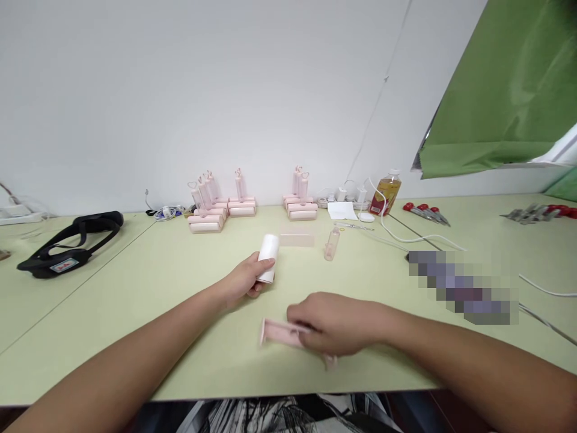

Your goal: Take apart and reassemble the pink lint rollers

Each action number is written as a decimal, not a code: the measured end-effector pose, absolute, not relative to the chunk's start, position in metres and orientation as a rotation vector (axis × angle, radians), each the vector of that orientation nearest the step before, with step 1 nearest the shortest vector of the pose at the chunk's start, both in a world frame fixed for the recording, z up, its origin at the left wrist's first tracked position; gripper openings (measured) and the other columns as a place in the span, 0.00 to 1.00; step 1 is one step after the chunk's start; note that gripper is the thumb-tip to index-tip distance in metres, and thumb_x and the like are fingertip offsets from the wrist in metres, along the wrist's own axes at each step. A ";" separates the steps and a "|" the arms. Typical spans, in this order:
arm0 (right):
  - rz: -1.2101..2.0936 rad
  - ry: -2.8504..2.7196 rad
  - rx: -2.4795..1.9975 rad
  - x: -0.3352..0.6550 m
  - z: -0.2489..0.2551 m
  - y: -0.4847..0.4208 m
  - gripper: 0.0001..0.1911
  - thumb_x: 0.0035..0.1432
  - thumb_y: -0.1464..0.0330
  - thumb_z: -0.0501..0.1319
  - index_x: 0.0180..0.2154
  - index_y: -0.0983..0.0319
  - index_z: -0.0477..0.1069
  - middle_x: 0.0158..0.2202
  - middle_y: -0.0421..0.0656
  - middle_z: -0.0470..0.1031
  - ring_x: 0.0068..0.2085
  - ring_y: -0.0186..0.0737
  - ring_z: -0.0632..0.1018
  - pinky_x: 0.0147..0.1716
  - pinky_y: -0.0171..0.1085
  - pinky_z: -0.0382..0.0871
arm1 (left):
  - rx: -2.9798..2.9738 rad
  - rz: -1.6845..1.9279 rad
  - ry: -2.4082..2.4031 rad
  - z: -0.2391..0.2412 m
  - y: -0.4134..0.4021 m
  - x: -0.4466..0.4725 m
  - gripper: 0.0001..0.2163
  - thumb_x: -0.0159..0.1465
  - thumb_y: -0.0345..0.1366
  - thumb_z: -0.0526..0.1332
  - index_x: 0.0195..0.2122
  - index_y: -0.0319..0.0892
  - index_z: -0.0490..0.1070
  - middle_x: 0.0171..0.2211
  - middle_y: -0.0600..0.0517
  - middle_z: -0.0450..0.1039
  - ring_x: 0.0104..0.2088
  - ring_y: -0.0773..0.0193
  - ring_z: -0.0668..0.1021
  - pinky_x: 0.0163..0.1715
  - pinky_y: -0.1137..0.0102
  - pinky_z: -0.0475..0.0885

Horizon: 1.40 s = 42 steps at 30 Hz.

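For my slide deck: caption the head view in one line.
Left hand grips a white roll while right hand holds a pink frame on the green table.

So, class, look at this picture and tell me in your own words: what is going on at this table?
A person sits at a pale green table, working with both bare hands. The left hand grips a white roll, standing it on end on the table. The right hand closes over a pink holder lying flat near the front edge. A clear tube lies just beyond, and finished pink rollers are stacked along the wall.
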State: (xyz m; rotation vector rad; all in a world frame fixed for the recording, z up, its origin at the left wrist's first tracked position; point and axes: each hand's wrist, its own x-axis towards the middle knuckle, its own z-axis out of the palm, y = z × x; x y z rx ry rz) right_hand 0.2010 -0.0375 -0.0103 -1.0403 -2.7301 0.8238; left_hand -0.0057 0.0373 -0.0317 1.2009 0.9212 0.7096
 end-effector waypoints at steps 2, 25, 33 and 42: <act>1.158 -2.342 -1.152 0.205 -0.013 -0.021 0.02 0.54 0.72 0.56 0.31 0.59 0.63 0.27 0.39 0.72 0.23 0.35 0.71 0.20 0.32 0.58 | 1.175 0.765 0.908 -0.030 0.037 -0.005 0.13 0.60 0.45 0.61 0.34 0.44 0.58 0.21 0.59 0.61 0.16 0.75 0.58 0.14 0.78 0.46; 1.484 -1.202 -1.296 0.203 -0.039 0.021 0.28 0.41 0.77 0.57 0.47 0.57 0.69 0.33 0.40 0.72 0.26 0.33 0.69 0.21 0.31 0.61 | 1.146 0.736 0.744 -0.033 0.029 0.006 0.17 0.60 0.48 0.63 0.37 0.44 0.57 0.27 0.56 0.68 0.18 0.71 0.69 0.16 0.75 0.61; 1.697 -1.093 -1.158 0.208 -0.034 0.024 0.15 0.46 0.72 0.64 0.39 0.61 0.69 0.31 0.40 0.72 0.22 0.29 0.69 0.15 0.29 0.63 | 1.140 0.810 0.819 -0.035 0.035 0.004 0.16 0.60 0.48 0.63 0.36 0.44 0.57 0.25 0.57 0.66 0.17 0.71 0.68 0.15 0.75 0.60; 2.010 -1.257 -1.121 0.215 -0.030 0.022 0.15 0.45 0.72 0.68 0.38 0.62 0.72 0.33 0.39 0.75 0.18 0.22 0.65 0.11 0.23 0.51 | 1.155 0.804 0.855 -0.036 0.036 0.003 0.16 0.60 0.47 0.62 0.35 0.44 0.56 0.22 0.59 0.64 0.15 0.72 0.67 0.13 0.76 0.57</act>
